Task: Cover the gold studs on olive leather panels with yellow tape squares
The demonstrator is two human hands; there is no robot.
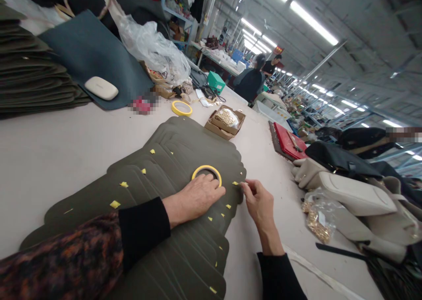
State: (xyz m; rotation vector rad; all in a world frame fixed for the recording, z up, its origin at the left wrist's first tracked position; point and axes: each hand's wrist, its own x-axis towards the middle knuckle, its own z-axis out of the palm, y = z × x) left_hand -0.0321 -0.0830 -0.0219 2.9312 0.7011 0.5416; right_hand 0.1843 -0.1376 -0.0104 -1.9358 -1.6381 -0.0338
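Observation:
Olive-green flat pieces (184,137) lie overlapped in a fanned stack across the table, with several small bits of yellow tape (115,204) stuck on them. My left hand (198,196) rests palm down on the stack, its fingers curled over the near side of a roll of yellow tape (206,167). At the stack's right edge, my right hand (259,201) pinches thumb and forefinger together beside another yellow tape bit (235,183). Whatever lies between those fingertips is too small to make out.
Behind the stack are a second yellow tape roll (181,108) and a cardboard box (227,121) holding gold-coloured parts. Piled dark pieces (36,71) and a white case (101,88) stand left. Pale bags (356,192) and a bag of gold chain (318,223) lie right. Two people are farther back.

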